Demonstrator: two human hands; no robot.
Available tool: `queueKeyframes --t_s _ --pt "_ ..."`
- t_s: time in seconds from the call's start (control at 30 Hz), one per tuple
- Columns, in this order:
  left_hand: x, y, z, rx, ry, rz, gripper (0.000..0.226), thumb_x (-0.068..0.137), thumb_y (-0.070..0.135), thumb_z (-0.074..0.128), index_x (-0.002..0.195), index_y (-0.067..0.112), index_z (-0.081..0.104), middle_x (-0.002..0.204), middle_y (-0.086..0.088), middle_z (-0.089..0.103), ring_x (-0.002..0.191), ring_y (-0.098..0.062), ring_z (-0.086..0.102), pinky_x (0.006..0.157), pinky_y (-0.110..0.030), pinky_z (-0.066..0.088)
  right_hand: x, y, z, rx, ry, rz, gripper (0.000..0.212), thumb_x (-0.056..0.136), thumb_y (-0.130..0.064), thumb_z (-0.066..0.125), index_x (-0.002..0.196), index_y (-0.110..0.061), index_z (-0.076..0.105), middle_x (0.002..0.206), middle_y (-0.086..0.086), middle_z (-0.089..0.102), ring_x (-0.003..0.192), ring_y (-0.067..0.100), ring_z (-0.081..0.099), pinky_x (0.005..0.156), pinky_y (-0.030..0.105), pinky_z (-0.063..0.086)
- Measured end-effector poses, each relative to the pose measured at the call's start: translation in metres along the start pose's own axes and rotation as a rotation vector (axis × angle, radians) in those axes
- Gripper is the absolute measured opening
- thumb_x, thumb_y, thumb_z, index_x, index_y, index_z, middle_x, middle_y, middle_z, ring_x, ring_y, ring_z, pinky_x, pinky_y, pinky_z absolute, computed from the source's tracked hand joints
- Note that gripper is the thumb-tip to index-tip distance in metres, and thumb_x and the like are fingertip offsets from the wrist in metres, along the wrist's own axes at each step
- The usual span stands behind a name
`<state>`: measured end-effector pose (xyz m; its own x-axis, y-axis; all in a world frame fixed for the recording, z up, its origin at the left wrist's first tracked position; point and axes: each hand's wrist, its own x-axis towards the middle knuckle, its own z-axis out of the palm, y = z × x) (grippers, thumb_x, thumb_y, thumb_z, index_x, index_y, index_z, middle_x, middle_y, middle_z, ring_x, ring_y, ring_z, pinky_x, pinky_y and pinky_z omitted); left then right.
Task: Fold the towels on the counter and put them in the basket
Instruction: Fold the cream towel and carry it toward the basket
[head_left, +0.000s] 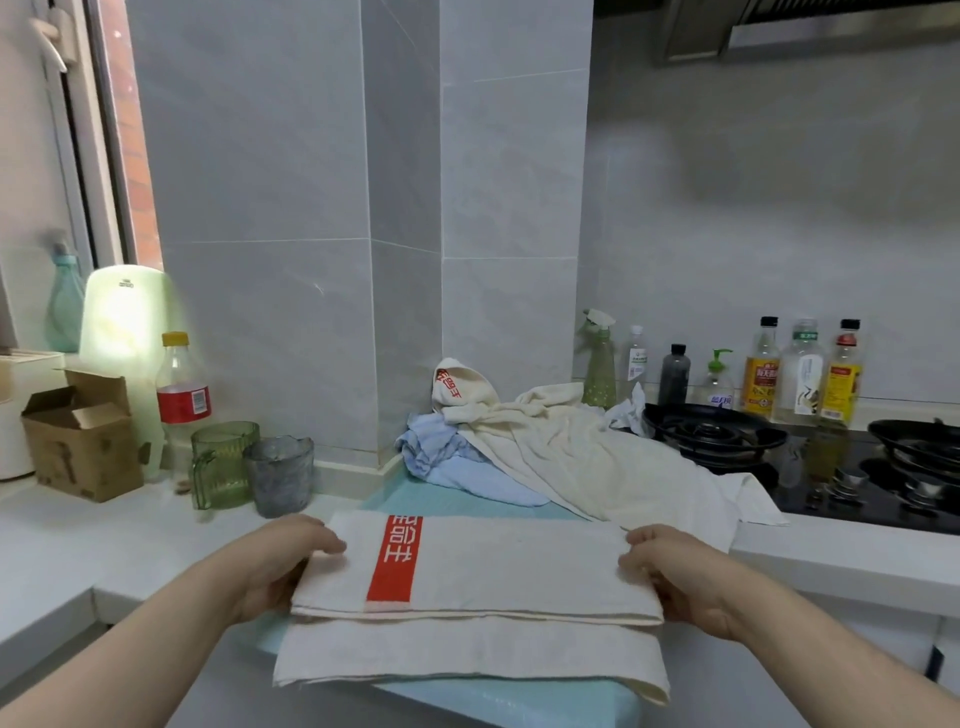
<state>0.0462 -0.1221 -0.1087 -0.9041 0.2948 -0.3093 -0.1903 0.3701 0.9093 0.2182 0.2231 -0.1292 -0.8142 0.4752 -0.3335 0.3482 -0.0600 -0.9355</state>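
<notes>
Now, cream towel (493, 571): flat on a pale blue mat (457, 501) right in front of the person, doubled over along its length. A red band with white characters sits toward its left end. The under layer sticks out on the near side and hangs a little over the mat's near edge.
Long axis: left to right, straight across the body, so one short end faces each hand.
Left grip (291, 561): on the left short end, fingers curled over the top layer. The thumb is hidden underneath, but that end is held.
Right grip (670, 571): the mirror image on the right short end, fingers hooked over the edge and holding it.
Nearer hand: neither. Both are touching, and the towel lies stretched between them.
Step in hand: mid-fold, by my read. The next move likely carries one short end across to meet the other, halving the length. The layers are not flush on the near side, so they may want squaring first.
Heap of towels (571, 457): behind the mat against the tiled pillar and still crumpled. A second cream one lies over a light blue towel (467, 475), trailing right toward the gas hob (717, 439).
Basket: not in view.
Surface (104, 545): white, with a green glass mug (223, 462) and a grey cup (280, 475) standing beyond the left grip.
</notes>
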Motion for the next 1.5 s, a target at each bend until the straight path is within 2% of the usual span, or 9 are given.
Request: queueKeyframes --t_s 0.1,0.27,0.47,0.63,0.77,1.0,1.17,1.3,1.5 --pt "0.017 0.011 0.000 -0.065 0.019 0.091 0.041 0.090 0.006 0.062 0.125 0.023 0.050 0.112 -0.018 0.062 0.097 -0.037 0.066 0.086 -0.049 0.056 0.014 -0.005 0.005 0.042 0.021 -0.137 0.038 0.087 -0.004 0.061 0.118 -0.025 0.055 0.107 0.018 0.067 0.092 0.033 0.067 0.076 0.037 0.055" --pt "0.043 0.009 0.015 -0.197 -0.098 0.037 0.035 0.091 -0.005 0.055 0.119 0.017 0.055 0.103 -0.027 0.070 0.091 -0.046 0.069 0.081 -0.058 0.055 0.039 -0.002 0.014 0.042 0.012 -0.175 0.035 0.087 -0.008 0.068 0.121 -0.015 0.060 0.110 0.014 0.067 0.094 0.027 0.069 0.073 0.031 0.057" --pt "0.064 -0.008 0.007 -0.314 -0.120 0.033 0.044 0.090 -0.015 0.047 0.122 0.014 0.056 0.105 -0.031 0.068 0.079 -0.043 0.070 0.053 -0.050 0.059 0.054 0.015 0.007 0.139 -0.071 -0.162 0.052 0.087 0.003 0.062 0.133 -0.019 0.054 0.122 0.008 0.063 0.106 0.027 0.065 0.088 0.038 0.056" --pt "0.056 -0.006 0.010 -0.246 -0.115 0.050 0.047 0.089 -0.011 0.056 0.128 0.015 0.054 0.106 -0.028 0.068 0.085 -0.043 0.070 0.059 -0.047 0.060 0.048 0.020 0.010 0.147 -0.067 -0.207 0.061 0.086 0.006 0.062 0.138 -0.023 0.050 0.128 0.007 0.058 0.109 0.029 0.061 0.093 0.041 0.052" --pt "0.036 -0.010 0.005 -0.293 -0.115 0.084 0.046 0.091 -0.001 0.058 0.132 0.019 0.052 0.112 -0.021 0.068 0.093 -0.039 0.070 0.075 -0.046 0.059 0.027 0.019 0.004 0.288 -0.151 -0.174 0.052 0.087 0.001 0.062 0.130 -0.027 0.056 0.126 0.005 0.058 0.109 0.030 0.063 0.082 0.038 0.055" --pt "-0.005 -0.012 0.008 -0.207 -0.165 0.129 0.072 0.086 -0.017 0.055 0.147 0.016 0.036 0.110 -0.010 0.068 0.092 -0.033 0.071 0.066 -0.039 0.060 0.000 0.025 -0.007 0.246 -0.194 -0.131 0.048 0.089 0.010 0.055 0.132 -0.011 0.054 0.124 0.006 0.061 0.079 0.017 0.060 0.049 0.022 0.053" --pt "-0.026 -0.009 -0.002 -0.186 -0.168 0.131 0.079 0.081 -0.022 0.057 0.149 0.014 0.035 0.122 -0.017 0.061 0.088 -0.033 0.070 0.053 -0.029 0.056 -0.015 0.023 -0.018 0.248 -0.241 -0.132 0.051 0.087 0.011 0.057 0.133 -0.010 0.053 0.125 0.010 0.063 0.070 0.011 0.061 0.051 0.019 0.052" --pt "-0.034 -0.019 -0.010 -0.068 -0.168 0.141 0.084 0.079 -0.018 0.063 0.149 0.019 0.036 0.122 -0.011 0.061 0.101 -0.031 0.067 0.083 -0.041 0.058 -0.027 0.030 -0.018 0.194 -0.280 -0.120 0.059 0.084 0.016 0.055 0.135 -0.013 0.050 0.127 0.008 0.063 0.089 0.019 0.059 0.057 0.025 0.051" --pt "-0.032 -0.037 -0.008 0.190 -0.107 0.194 0.086 0.080 -0.010 0.068 0.150 0.025 0.033 0.134 0.002 0.046 0.107 -0.015 0.057 0.075 -0.020 0.051 -0.032 0.045 -0.011 0.093 -0.254 -0.096 0.093 0.060 0.015 0.059 0.145 -0.015 0.040 0.133 0.005 0.056 0.097 0.028 0.062 0.063 0.029 0.054"
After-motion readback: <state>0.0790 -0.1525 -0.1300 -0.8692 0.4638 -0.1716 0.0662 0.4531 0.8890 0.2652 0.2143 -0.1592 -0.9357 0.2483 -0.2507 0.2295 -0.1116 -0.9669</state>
